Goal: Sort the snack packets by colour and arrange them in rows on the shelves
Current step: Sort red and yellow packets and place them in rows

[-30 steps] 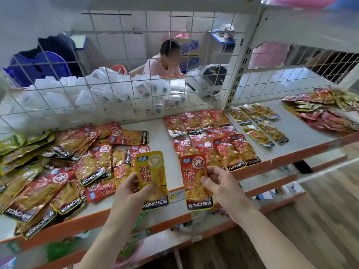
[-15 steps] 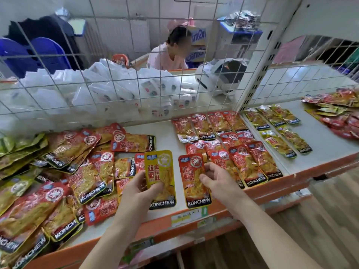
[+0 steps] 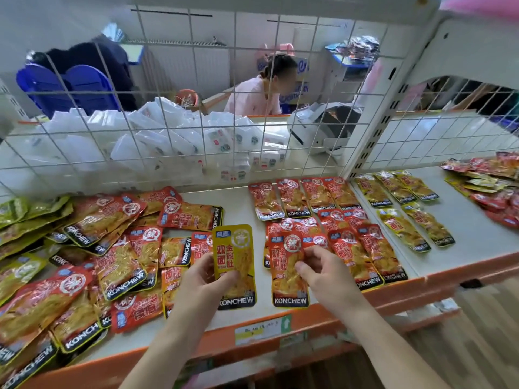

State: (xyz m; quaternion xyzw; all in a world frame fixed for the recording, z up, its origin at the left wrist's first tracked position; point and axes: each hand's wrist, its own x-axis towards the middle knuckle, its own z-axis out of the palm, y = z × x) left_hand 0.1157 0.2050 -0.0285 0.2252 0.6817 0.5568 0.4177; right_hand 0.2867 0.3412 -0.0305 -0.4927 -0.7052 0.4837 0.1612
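Note:
My left hand [image 3: 206, 282] pinches a yellow snack packet [image 3: 234, 254] over the white shelf [image 3: 230, 203]. Beside it, my right hand [image 3: 323, 272] grips a red packet [image 3: 283, 276] at its right edge, just left of the rows of red packets [image 3: 317, 209] laid out on the shelf. A mixed heap of red, yellow and green packets [image 3: 84, 256] covers the shelf's left part. On the adjoining shelf to the right, yellow packets [image 3: 404, 203] lie in rows.
A white wire grid [image 3: 196, 130] backs the shelf, with white packs [image 3: 168, 141] stacked behind it. A person [image 3: 264, 88] sits beyond. Another mixed pile [image 3: 494, 186] lies at the far right. The shelf's orange front edge [image 3: 280, 329] carries a label.
Both hands have moved a little forward over the shelf with their packets; the red packet now overlaps the front of the red rows. The camera has shifted closer.

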